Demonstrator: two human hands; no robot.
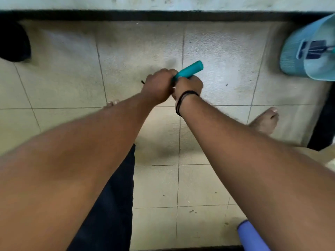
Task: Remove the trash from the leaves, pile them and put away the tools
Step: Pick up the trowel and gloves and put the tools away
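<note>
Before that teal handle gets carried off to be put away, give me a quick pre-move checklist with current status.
1. Left hand grips the teal handle: ok.
2. Right hand grips it too: ok.
3. Tool's working end visible: cannot tell, hidden behind the hands.
4. Bare feet clear of the tool: ok, right foot stands apart.
5. Light blue basket at upper right unobstructed: ok.
6. Leaves piled: cannot tell, none in view.

The teal handle [189,70] vanishes below both hands; the blue dustpan [306,51] is cut off right.
</note>
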